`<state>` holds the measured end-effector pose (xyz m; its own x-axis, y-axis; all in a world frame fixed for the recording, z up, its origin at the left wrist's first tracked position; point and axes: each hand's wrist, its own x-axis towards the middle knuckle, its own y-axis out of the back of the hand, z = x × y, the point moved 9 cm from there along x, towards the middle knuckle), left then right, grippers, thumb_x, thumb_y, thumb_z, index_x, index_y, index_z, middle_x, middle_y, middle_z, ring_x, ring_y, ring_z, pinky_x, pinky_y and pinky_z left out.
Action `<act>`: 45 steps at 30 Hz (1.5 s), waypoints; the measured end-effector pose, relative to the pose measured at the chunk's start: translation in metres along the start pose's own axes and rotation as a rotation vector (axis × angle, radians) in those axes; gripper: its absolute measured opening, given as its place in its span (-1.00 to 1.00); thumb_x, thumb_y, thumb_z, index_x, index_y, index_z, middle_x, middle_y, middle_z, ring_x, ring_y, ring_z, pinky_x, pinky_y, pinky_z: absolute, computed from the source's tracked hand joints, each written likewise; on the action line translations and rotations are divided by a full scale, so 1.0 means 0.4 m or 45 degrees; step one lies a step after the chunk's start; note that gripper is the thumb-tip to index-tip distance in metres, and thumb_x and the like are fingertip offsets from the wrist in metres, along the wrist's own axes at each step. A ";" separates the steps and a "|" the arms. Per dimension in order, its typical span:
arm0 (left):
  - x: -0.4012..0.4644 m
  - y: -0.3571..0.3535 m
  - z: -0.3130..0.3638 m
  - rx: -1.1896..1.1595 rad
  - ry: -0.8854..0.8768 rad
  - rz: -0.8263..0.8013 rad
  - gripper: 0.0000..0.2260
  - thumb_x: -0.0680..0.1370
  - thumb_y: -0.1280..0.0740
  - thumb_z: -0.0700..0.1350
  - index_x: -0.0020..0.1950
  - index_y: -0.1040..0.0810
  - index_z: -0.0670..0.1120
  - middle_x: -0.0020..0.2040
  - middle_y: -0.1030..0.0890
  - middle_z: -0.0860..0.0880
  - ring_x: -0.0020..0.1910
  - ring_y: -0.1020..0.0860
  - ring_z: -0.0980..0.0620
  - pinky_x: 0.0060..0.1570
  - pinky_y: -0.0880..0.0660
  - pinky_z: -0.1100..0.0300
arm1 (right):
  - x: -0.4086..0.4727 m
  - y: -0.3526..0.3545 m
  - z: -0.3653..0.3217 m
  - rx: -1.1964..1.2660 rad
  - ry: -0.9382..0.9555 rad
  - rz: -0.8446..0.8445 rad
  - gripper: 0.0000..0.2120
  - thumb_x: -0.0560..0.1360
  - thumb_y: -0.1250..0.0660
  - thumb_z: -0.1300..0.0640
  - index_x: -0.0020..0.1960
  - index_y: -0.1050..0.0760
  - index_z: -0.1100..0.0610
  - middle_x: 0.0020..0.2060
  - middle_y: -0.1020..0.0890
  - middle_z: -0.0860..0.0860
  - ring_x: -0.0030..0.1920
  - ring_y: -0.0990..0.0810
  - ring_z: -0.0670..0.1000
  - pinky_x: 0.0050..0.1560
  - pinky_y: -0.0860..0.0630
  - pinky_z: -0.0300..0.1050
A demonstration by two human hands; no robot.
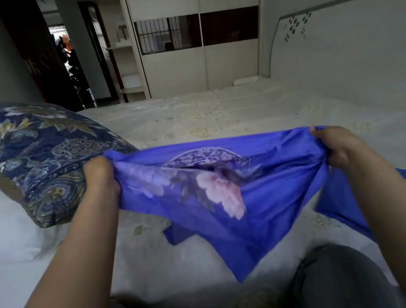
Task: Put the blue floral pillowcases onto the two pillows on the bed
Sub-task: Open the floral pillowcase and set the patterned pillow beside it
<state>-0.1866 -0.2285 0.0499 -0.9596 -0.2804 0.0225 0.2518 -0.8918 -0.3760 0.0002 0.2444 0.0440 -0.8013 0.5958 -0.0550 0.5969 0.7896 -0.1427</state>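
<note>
Pale bedding of the bed fills the view, with grey-trousered knees seen nearest at 6 o'clock. Just beyond them, a blue floral pillowcase is held stretched above the bed. Its upper edge is gathered in the grip of the left hand at 9 o'clock and the right hand at 3 o'clock, both with fingers curled tightly round bunched cloth. The long axis is run from 9 to 3 between the two grips, and the loose body is hung toward 6 o'clock, ending in a pointed corner near the knees. A pink flower print is faced upward. At 10 o'clock a pillow in a dark navy patterned cover is propped on the bed, just beside the left hand. Farther off, a headboard is seen at 2 o'clock and a wardrobe at 12 o'clock.
</note>
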 end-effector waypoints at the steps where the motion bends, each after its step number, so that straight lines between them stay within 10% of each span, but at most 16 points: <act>1: -0.005 -0.001 0.046 0.099 -0.107 -0.027 -0.65 0.56 -0.09 -0.24 -0.40 -0.46 -0.09 -0.39 -0.48 -0.05 -0.44 -0.45 0.04 -0.21 -0.47 0.14 | -0.002 -0.010 -0.003 -0.114 0.031 -0.014 -0.71 0.61 -0.11 0.29 -0.25 -0.44 0.17 -0.58 -0.57 -0.07 -0.56 -0.54 -0.15 -0.51 -0.50 -0.33; 4: -0.054 -0.062 0.148 0.658 -0.346 -0.361 -0.64 0.44 -0.34 0.28 -0.26 -0.46 -0.02 -0.31 -0.45 -0.05 -0.34 -0.42 0.02 -0.24 -0.37 0.13 | -0.027 -0.083 -0.041 -0.348 0.217 -0.226 -0.76 0.56 -0.29 0.10 -0.25 -0.49 0.18 -0.49 -0.61 -0.04 -0.40 -0.57 -0.05 -0.38 -0.52 -0.31; 9: -0.175 -0.055 0.091 2.245 -0.213 -1.176 -0.57 0.29 -0.46 0.25 0.01 -0.62 -0.01 -0.07 -0.65 0.02 -0.08 -0.57 0.06 0.00 -0.45 0.30 | -0.082 -0.148 0.016 -1.197 0.005 -0.725 -0.80 0.33 -0.53 0.20 -0.09 -0.63 0.22 -0.16 -0.69 0.14 -0.15 -0.64 0.09 -0.04 -0.59 -0.04; 13: -0.261 -0.036 0.125 1.797 -0.125 -1.452 -0.80 0.36 -0.51 0.08 -0.23 -0.68 -0.04 -0.23 -0.68 -0.02 -0.25 -0.57 0.15 -0.17 -0.45 0.39 | -0.143 -0.166 0.075 -1.151 -0.377 -1.072 -0.76 0.19 -0.50 0.25 -0.15 -0.65 0.25 -0.19 -0.69 0.19 -0.22 -0.67 0.10 -0.19 -0.61 -0.09; 16: -0.186 -0.028 0.180 1.411 -0.117 -1.149 -0.85 0.35 -0.50 -0.01 -0.29 -0.64 -0.08 -0.24 -0.65 -0.11 -0.20 -0.62 -0.03 -0.16 -0.52 0.23 | -0.061 -0.178 0.038 -1.123 -0.223 -0.767 -0.77 0.24 -0.54 0.19 -0.17 -0.63 0.26 -0.19 -0.67 0.21 -0.18 -0.65 0.13 -0.11 -0.59 -0.12; 18: -0.066 -0.029 0.232 1.677 -0.572 -0.439 -0.94 0.48 -0.38 -0.16 -0.16 -0.63 -0.03 -0.05 -0.63 -0.18 0.01 -0.59 -0.21 0.00 -0.48 0.05 | 0.038 -0.181 -0.060 -1.097 0.239 -0.176 -0.93 0.40 -0.41 0.22 -0.18 -0.57 0.23 -0.23 -0.62 0.18 -0.11 -0.61 0.15 -0.16 -0.50 -0.22; 21: -0.095 -0.097 0.216 1.945 -1.146 0.211 -0.58 0.49 -0.21 -0.28 0.34 -0.42 -0.08 0.35 -0.38 -0.26 0.30 -0.35 -0.32 0.30 -0.23 -0.18 | 0.041 -0.253 -0.111 -1.253 0.649 0.343 -0.49 0.44 -0.28 0.18 0.38 -0.35 0.12 0.36 -0.36 0.19 0.40 -0.30 0.17 0.34 -0.26 0.01; 23: -0.146 -0.178 0.112 2.001 -1.366 0.079 -0.48 0.45 -0.16 -0.27 0.43 -0.31 -0.11 0.45 -0.28 -0.23 0.40 -0.25 -0.34 0.42 -0.02 -0.18 | 0.038 -0.330 -0.040 -1.520 0.629 0.257 -0.28 0.43 -0.30 0.16 0.51 -0.07 0.07 0.51 -0.06 0.14 0.50 -0.03 0.18 0.44 -0.03 0.13; 25: -0.212 -0.248 -0.039 2.009 -1.423 -0.288 -0.53 0.43 -0.15 -0.23 0.36 -0.32 -0.13 0.33 -0.43 -0.25 0.27 -0.42 -0.32 0.32 -0.29 -0.16 | 0.029 -0.383 0.057 -1.638 0.599 0.079 -0.41 0.47 -0.26 0.16 0.45 -0.17 0.17 0.45 -0.19 0.17 0.45 -0.18 0.20 0.39 -0.17 0.06; 30: -0.278 -0.149 -0.431 2.381 -0.304 -0.999 -0.29 0.44 -0.29 0.30 0.40 -0.20 -0.11 0.36 -0.31 -0.16 0.29 -0.39 -0.21 0.15 -0.41 -0.03 | -0.005 -0.398 0.366 -1.592 -0.002 -0.666 -0.54 0.53 -0.19 -0.23 0.02 -0.51 0.18 -0.03 -0.58 0.13 -0.07 -0.55 0.08 -0.09 -0.41 -0.12; 32: -0.242 -0.099 -0.440 2.375 -0.267 -0.894 -0.26 0.39 -0.35 0.31 0.39 -0.22 -0.09 0.37 -0.28 -0.14 0.32 -0.34 -0.20 0.17 -0.40 -0.05 | -0.017 -0.404 0.392 -1.466 0.029 -0.741 -0.58 0.46 -0.29 -0.24 -0.31 -0.38 0.08 -0.35 -0.43 0.04 -0.34 -0.38 -0.04 -0.33 -0.27 -0.21; 37: -0.108 -0.003 -0.353 2.342 -0.230 -0.624 -0.78 0.51 -0.23 -0.03 0.12 -0.55 0.08 0.22 -0.55 -0.04 0.24 -0.48 -0.11 0.22 -0.34 -0.07 | -0.029 -0.470 0.316 -1.099 0.283 -0.698 -0.64 0.53 -0.33 0.15 -0.38 -0.29 0.10 -0.44 -0.35 -0.02 -0.39 -0.31 -0.10 -0.39 -0.26 -0.36; 42: 0.000 0.041 -0.132 2.012 -0.462 -0.285 -0.81 0.48 -0.24 -0.19 -0.02 -0.59 0.03 0.09 -0.61 -0.17 0.08 -0.57 -0.19 0.04 -0.47 0.00 | -0.135 -0.630 0.274 0.146 -0.189 -0.959 -0.83 0.60 -0.16 0.27 -0.14 -0.45 0.15 -0.30 -0.59 0.04 -0.30 -0.58 -0.01 -0.25 -0.55 -0.09; 45: -0.007 0.005 -0.063 2.025 -0.597 -0.245 -0.81 0.52 -0.21 -0.15 0.07 -0.56 0.00 0.16 -0.56 -0.16 0.13 -0.53 -0.19 0.06 -0.47 0.00 | -0.201 -0.709 0.288 0.172 -0.294 -1.194 -0.76 0.62 -0.05 0.25 -0.04 -0.48 0.10 -0.24 -0.62 0.00 -0.30 -0.60 -0.03 -0.29 -0.54 -0.14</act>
<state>-0.1864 -0.2204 0.0256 -0.9454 0.0564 0.3211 0.2925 -0.2885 0.9117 -0.1095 -0.0443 -0.0251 -0.9456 -0.3212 -0.0519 -0.2859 0.8965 -0.3384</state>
